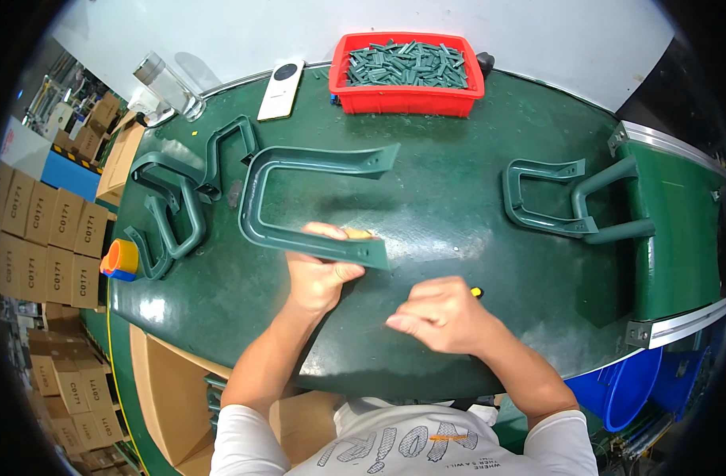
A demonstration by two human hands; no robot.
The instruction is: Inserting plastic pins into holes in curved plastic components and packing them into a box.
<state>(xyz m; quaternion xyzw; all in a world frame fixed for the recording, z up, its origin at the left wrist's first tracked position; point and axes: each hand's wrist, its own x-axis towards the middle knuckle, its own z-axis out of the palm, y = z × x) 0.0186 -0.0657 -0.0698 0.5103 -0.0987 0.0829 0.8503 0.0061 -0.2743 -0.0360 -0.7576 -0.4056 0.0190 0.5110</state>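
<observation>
A green U-shaped bracket point(256, 202) with a channelled profile is raised over the table, its open end toward the right. My left hand point(318, 278) grips its nearer arm, thumb in front and fingers behind. Something yellow point(359, 233) shows at those fingertips. To the right, apart from the bracket, my right hand point(438, 313) is closed with its fingers curled. A small yellow-and-black end point(477, 292) shows beside its knuckles; whether it belongs to something in that hand, I cannot tell. What the curled fingers hold, if anything, is hidden.
Several similar brackets point(195, 222) lie at the left. Two more point(529, 220) lie at the right, near a green conveyor point(680, 230). At the back are a red bin point(410, 101) of small green pieces, a phone point(279, 99) and a glass bottle point(172, 87). An orange tape roll point(122, 255) sits at the left edge.
</observation>
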